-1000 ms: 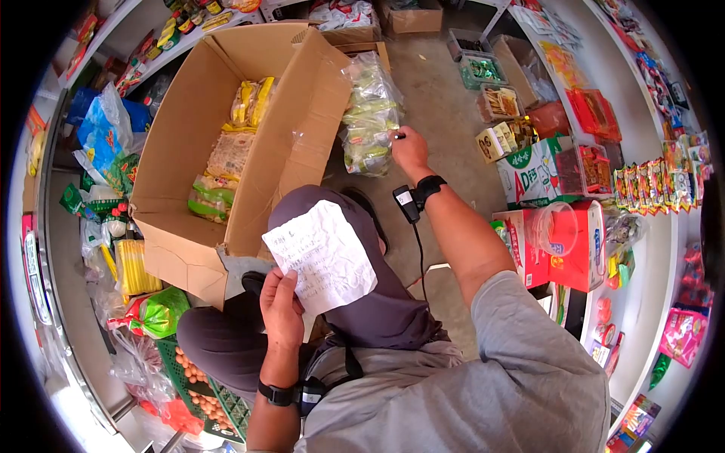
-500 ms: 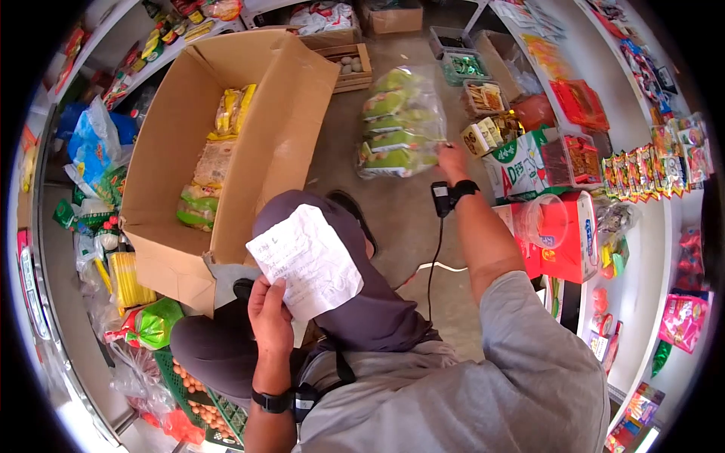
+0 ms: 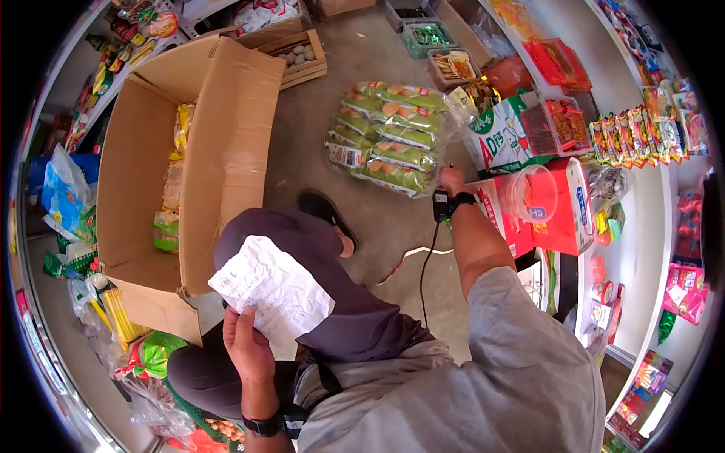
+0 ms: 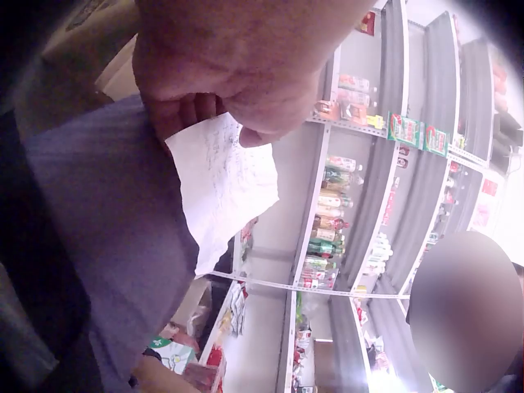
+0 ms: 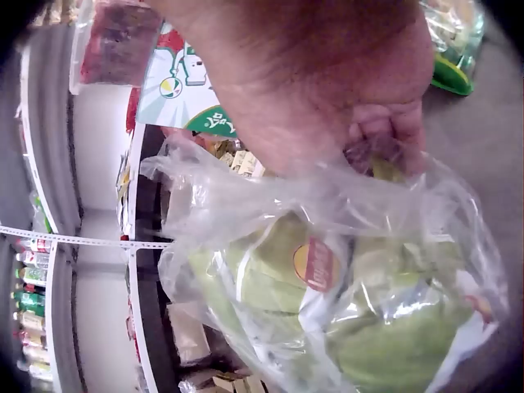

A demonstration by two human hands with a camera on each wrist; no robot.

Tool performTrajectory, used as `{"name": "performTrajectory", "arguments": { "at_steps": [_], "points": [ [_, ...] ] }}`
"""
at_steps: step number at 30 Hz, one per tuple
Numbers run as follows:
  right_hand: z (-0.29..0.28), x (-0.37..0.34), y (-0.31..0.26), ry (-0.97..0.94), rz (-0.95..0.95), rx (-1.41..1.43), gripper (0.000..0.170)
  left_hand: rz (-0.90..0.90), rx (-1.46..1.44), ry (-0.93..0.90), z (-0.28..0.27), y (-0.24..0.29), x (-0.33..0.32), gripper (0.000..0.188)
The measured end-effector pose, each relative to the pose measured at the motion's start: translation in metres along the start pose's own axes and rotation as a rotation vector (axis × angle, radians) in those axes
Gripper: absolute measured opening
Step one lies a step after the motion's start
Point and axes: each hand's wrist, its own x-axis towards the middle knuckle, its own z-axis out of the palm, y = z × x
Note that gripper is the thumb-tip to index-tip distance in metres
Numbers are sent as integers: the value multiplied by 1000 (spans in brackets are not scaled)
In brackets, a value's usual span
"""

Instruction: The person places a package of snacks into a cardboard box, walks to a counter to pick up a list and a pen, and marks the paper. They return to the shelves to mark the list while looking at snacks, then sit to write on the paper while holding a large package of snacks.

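My left hand point(image 3: 251, 353) pinches a creased white sheet of paper point(image 3: 276, 291) by its near edge, thumb on top, above my bent leg. Rows of handwriting show on the sheet point(image 4: 225, 180) in the left wrist view. On the right, my right hand point(image 3: 451, 181) grips the edge of a large clear plastic bag point(image 3: 389, 140) packed with several green packets. Close up, curled fingers point(image 5: 385, 131) hold the gathered film of the bag point(image 5: 327, 270); a red-and-yellow label shows through it. A small dark tip juts from the right hand in the head view.
A tall open cardboard box point(image 3: 234, 151) with several yellow and green packets inside stands at the left. Behind it is a wooden crate point(image 3: 310, 68) of round grey things. Red point(image 3: 559, 208) and green-white cartons point(image 3: 502, 136) line the right shelf. A cable crosses the floor.
The right hand has swung the bag of green packets away from beside the cardboard box, rightward and closer, turning it. The left hand keeps the paper. The whole view has shifted.
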Motion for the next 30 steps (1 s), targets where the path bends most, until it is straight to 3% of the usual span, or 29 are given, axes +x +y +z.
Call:
{"name": "performTrajectory", "arguments": {
  "at_steps": [2, 5, 8, 11, 14, 17, 18, 20, 22, 24, 27, 30],
  "points": [
    [9, -4, 2, -27, -65, -57, 28, -17, 25, 19, -2, 0, 1, 31],
    [28, -9, 1, -136, -9, -84, 25, -47, 80, 51, -7, 0, 3, 35],
    [39, -12, -2, -312, 199, 41, 25, -51, 71, 41, -6, 0, 3, 36],
    [72, -19, -4, -280, 303, 130, 22, -36, 49, 23, -2, 0, 3, 36],
    [65, -47, -14, -332, 10, -55, 21, -23, 45, 4, 2, 1, 4, 37],
    [81, -52, -27, -253, 201, 167, 22, -24, 70, 27, 2, 1, 5, 38],
    [86, -60, -26, -263, 131, 149, 22, -24, 77, 25, 0, 1, 6, 39],
    [111, -62, -26, -242, 373, 582, 21, -21, 81, 16, -1, 0, 6, 39],
    [126, -64, -25, -203, 356, 592, 21, -13, 71, 7, 0, -1, 6, 40],
    [133, -65, -29, -153, 83, 178, 20, -29, 63, 15, 3, 1, 5, 40],
    [125, -68, -30, -192, -155, 49, 21, -26, 58, 25, 8, 2, 3, 40],
    [114, -71, -39, -151, 24, 220, 24, -24, 58, 16, 8, 2, 2, 41]
  ]
}}
